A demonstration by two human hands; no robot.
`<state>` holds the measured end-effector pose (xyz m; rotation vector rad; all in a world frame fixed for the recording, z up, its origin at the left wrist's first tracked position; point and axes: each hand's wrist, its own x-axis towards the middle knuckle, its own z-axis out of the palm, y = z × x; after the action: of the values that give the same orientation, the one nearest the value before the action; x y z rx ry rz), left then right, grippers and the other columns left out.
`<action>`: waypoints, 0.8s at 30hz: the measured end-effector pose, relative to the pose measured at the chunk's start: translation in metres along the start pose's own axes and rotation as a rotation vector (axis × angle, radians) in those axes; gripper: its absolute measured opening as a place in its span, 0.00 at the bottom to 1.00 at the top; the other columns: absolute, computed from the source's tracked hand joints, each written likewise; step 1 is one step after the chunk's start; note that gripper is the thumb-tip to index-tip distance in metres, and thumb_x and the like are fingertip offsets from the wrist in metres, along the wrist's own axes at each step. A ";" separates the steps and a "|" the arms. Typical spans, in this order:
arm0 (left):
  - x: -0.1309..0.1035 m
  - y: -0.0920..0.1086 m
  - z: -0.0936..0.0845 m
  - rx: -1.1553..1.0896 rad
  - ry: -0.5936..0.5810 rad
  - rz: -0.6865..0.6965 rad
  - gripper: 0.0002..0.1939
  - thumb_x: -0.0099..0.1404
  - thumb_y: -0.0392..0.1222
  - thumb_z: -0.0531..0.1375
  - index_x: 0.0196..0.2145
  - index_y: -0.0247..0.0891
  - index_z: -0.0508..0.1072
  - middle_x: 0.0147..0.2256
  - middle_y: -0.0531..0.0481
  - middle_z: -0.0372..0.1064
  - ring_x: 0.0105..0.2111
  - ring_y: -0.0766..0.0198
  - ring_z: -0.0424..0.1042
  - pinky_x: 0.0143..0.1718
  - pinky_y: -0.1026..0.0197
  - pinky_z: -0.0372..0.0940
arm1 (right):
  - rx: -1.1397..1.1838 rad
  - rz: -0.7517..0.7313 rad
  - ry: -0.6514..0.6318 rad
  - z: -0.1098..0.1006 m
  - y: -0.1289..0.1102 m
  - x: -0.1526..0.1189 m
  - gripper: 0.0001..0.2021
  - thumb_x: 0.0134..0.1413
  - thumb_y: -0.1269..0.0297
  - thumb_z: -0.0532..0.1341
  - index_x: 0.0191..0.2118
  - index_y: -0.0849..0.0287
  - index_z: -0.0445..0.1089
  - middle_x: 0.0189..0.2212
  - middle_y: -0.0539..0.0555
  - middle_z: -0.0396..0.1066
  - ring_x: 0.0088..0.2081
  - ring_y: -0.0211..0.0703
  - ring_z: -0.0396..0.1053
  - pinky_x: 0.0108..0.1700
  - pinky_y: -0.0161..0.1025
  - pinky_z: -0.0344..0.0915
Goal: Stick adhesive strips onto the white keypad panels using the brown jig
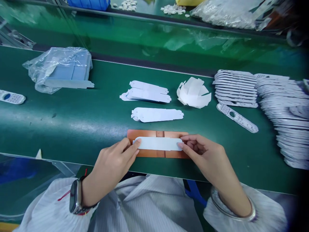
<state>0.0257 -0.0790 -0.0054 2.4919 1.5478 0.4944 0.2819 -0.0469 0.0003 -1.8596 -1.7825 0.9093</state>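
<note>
A long white strip lies over an orange-brown block near the table's front edge. My left hand has its thumb on the strip's left end, with the fingers closed at the block's left side. At the right end, my right hand pinches the strip between thumb and index finger, the other fingers curled. Just behind the block is a small pile of white strips, and another pile sits farther back. Crumpled white paper pieces stand to the right of these piles.
Rows of white remote-shaped panels fill the right side, with one loose panel in front. A plastic-wrapped blue stack is at back left. Another panel lies far left. A shelf runs behind the table.
</note>
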 end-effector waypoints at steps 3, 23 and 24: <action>-0.002 -0.001 0.000 0.078 0.005 0.037 0.15 0.69 0.35 0.47 0.47 0.33 0.70 0.27 0.51 0.66 0.20 0.67 0.66 0.17 0.66 0.57 | 0.040 0.019 -0.053 -0.001 0.002 0.002 0.17 0.49 0.49 0.60 0.35 0.59 0.71 0.20 0.49 0.63 0.22 0.38 0.62 0.24 0.36 0.61; 0.006 -0.022 -0.006 -0.487 -0.202 -0.348 0.23 0.61 0.44 0.56 0.54 0.40 0.65 0.21 0.60 0.57 0.18 0.70 0.56 0.20 0.68 0.55 | 0.001 0.042 -0.154 -0.013 0.005 0.020 0.19 0.43 0.45 0.63 0.24 0.58 0.65 0.18 0.48 0.63 0.20 0.35 0.58 0.21 0.33 0.55; 0.008 -0.024 -0.006 -0.526 -0.211 -0.357 0.23 0.61 0.44 0.57 0.54 0.40 0.65 0.21 0.60 0.58 0.18 0.70 0.57 0.19 0.68 0.55 | -0.023 0.032 -0.131 -0.011 0.003 0.017 0.19 0.44 0.45 0.63 0.24 0.58 0.65 0.17 0.48 0.63 0.20 0.35 0.57 0.21 0.33 0.55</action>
<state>0.0061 -0.0612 -0.0055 1.7728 1.4943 0.4836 0.2908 -0.0287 0.0028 -1.8865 -1.8515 1.0483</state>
